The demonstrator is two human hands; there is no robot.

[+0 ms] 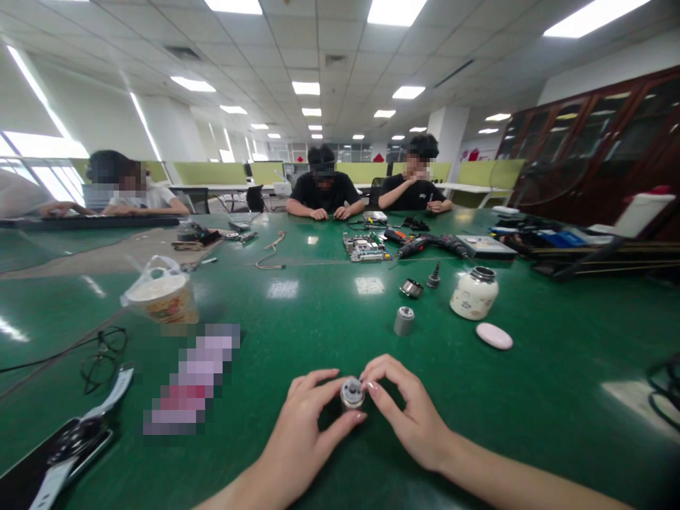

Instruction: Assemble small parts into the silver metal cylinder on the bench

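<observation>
A small metal motor part [352,394], a short cylinder with a raised hub on its top face, stands upright between my hands. My left hand [305,425] grips it from the left, thumb on the near side and fingers on the far side. At its right rim, my right hand [406,411] is closed in a pinch; whatever lies between those fingertips is too small to make out. Beyond my hands stands a grey metal cylinder [404,321]. Farther off are a dark ring-shaped metal part [411,288] and a small dark shaft-like part [434,275].
A white jar [474,294] and a pale pink oval object [494,336] are at right. A circuit board [366,247] and power drill [433,244] lie farther back. At left are a bagged food tub [164,297], glasses [103,360] and a watch [88,425]. Several people sit across the table.
</observation>
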